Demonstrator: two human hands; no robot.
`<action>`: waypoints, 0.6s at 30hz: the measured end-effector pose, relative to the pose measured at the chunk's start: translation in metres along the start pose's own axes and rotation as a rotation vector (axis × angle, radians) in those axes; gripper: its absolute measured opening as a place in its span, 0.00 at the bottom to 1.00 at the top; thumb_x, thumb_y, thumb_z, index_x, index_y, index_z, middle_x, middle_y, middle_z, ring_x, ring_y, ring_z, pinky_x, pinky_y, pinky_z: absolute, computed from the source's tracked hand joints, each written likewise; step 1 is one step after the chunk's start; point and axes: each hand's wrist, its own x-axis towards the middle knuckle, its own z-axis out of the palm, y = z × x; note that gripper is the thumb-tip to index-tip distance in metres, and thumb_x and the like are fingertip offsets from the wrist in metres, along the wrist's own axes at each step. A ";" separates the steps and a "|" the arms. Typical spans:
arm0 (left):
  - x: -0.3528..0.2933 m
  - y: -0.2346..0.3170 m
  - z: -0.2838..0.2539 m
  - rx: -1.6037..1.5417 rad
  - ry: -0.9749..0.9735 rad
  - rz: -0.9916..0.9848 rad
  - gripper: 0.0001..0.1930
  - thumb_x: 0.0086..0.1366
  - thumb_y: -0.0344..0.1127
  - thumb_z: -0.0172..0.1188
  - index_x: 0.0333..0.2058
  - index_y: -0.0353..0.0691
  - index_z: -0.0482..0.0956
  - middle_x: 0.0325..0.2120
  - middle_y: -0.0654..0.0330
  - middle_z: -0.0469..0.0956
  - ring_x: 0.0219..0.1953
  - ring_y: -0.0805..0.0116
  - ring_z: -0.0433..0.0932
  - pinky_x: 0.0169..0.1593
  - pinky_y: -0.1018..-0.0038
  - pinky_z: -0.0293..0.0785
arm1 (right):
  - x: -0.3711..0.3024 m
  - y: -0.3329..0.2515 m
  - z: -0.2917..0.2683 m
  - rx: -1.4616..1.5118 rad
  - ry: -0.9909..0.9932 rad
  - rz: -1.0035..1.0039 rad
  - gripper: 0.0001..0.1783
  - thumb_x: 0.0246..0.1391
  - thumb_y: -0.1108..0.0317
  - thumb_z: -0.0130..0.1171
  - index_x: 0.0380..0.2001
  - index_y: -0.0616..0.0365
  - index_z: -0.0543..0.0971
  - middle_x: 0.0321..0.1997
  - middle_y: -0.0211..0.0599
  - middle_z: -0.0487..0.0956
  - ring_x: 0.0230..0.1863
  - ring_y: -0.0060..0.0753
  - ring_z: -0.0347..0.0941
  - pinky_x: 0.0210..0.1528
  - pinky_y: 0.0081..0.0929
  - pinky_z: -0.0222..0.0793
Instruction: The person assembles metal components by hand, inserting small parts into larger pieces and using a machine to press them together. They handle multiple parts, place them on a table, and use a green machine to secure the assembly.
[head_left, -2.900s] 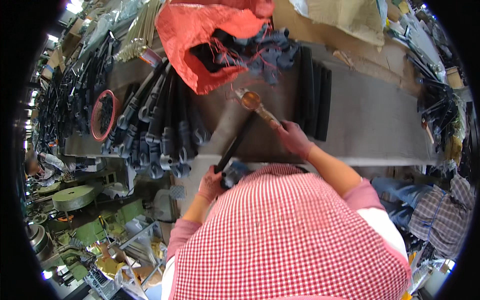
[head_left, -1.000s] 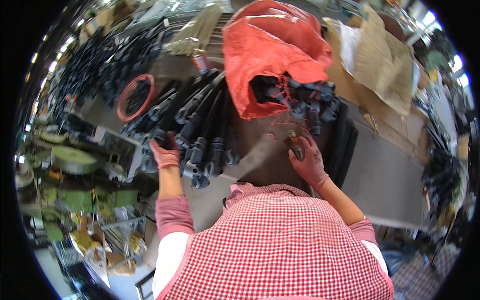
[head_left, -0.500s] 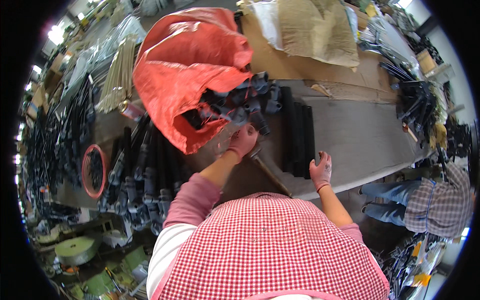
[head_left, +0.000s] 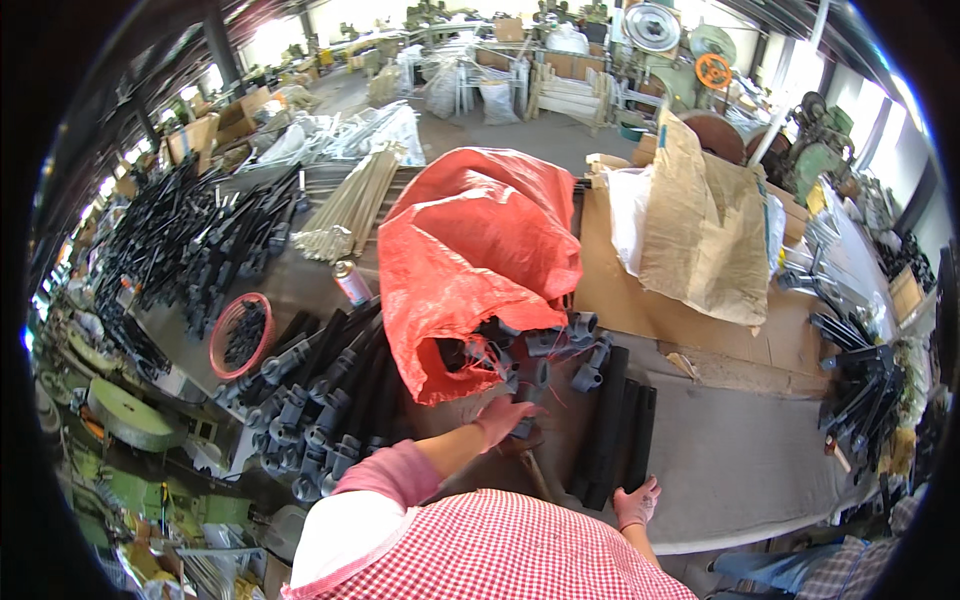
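Note:
My left hand (head_left: pixel 503 422), in a pink glove, is closed on a grey pipe fitting (head_left: pixel 522 428) at the near side of a loose pile. More grey fittings (head_left: pixel 588 375) spill from the mouth of a red woven sack (head_left: pixel 470 230), with thin red strands among them. Several black tubes (head_left: pixel 603 440) lie side by side to the right of the pile. Low on the right, my gloved right hand (head_left: pixel 637 503) has its thumb and fingers about the near end of the rightmost tube (head_left: pixel 643 435). A wooden-handled hammer (head_left: pixel 537 475) lies near my apron, its head partly hidden.
Black tubes with grey fittings (head_left: pixel 320 410) are heaped left of the sack. Beyond them stand a pink basket (head_left: pixel 268 340) of dark parts and a spray can (head_left: pixel 351 283). Cardboard (head_left: pixel 610 280) and a brown paper sack (head_left: pixel 705 220) lie far right. Another person (head_left: pixel 850 570) is at lower right.
The view has tilted up, bringing in more of the room behind the table. My left hand has moved in among the fittings, and my right hand has come to the tube's end.

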 end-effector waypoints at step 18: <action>-0.272 -0.119 -0.079 -1.035 -0.213 -0.557 0.16 0.68 0.37 0.57 0.49 0.32 0.75 0.43 0.48 0.81 0.47 0.56 0.81 0.53 0.57 0.78 | -0.078 -0.087 -0.092 1.150 -0.018 -0.503 0.17 0.54 0.64 0.70 0.37 0.59 0.72 0.27 0.23 0.72 0.27 0.19 0.66 0.31 0.25 0.66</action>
